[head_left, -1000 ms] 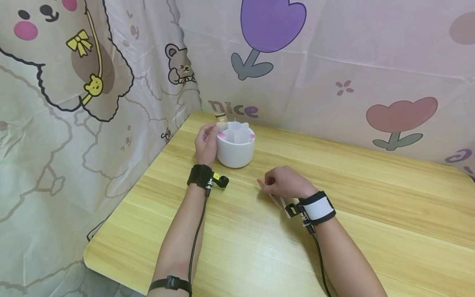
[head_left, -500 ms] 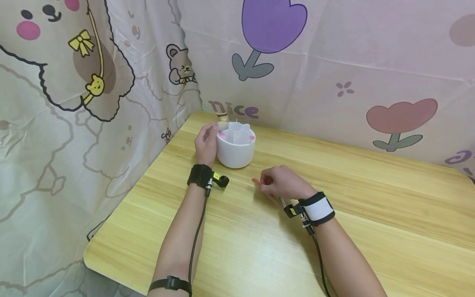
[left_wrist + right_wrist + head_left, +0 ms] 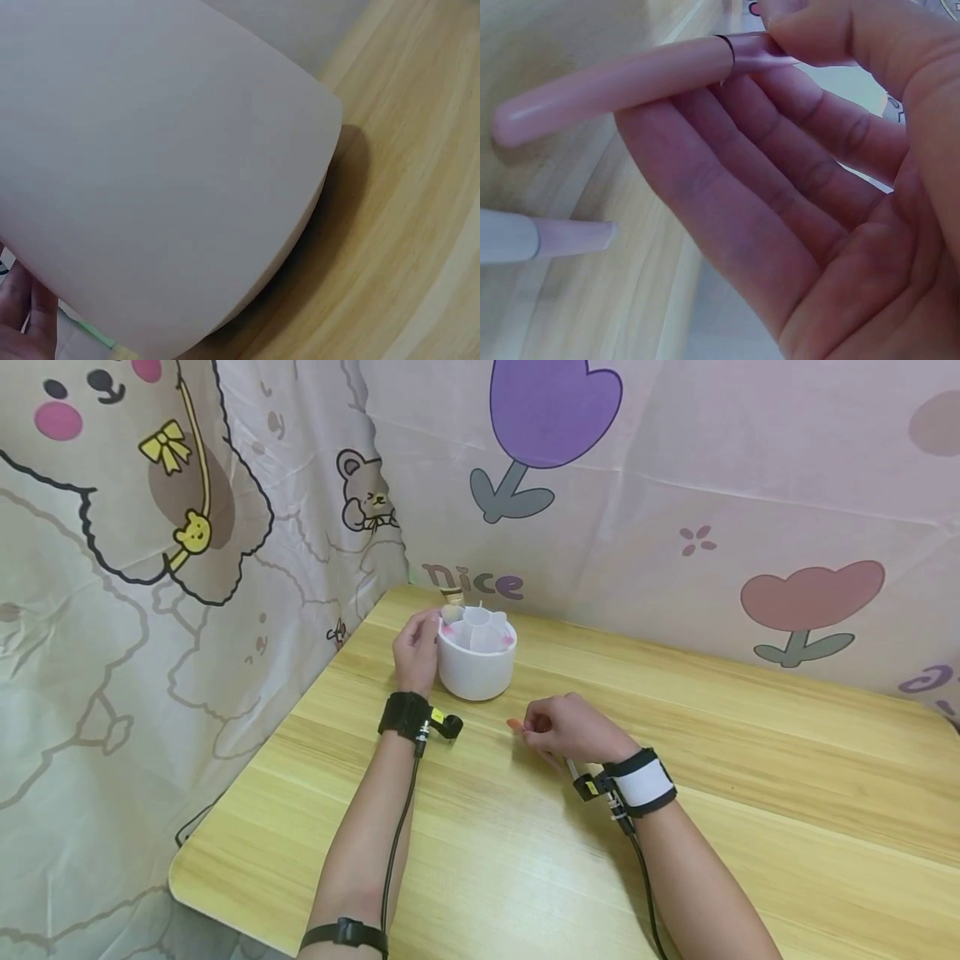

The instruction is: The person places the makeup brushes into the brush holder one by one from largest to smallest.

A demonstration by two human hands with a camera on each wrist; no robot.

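My left hand (image 3: 416, 647) holds the left side of a white round divided pot (image 3: 476, 675) near its rim. The pot has pink cheek-like spots, and a brush-like piece (image 3: 452, 599) shows at its back left. In the left wrist view the pot's wall (image 3: 165, 165) fills most of the picture, with some fingers (image 3: 26, 311) against its edge. Between thumb and fingertips, my right hand (image 3: 573, 727) pinches a slim pink makeup brush (image 3: 630, 86); its orange-pink end (image 3: 514, 725) points left. Below that hand lies a white stick with a pale pink end (image 3: 570, 236).
A light wood table (image 3: 750, 752) carries everything, its left edge beside the left forearm. Patterned cloth (image 3: 675, 460) hangs behind and along the left side. Black cables (image 3: 397, 852) run from the wrist cameras down both forearms.
My right hand has shifted slightly left with the brush, toward the pot. The left hand stays at the pot's side; the pot has barely moved.
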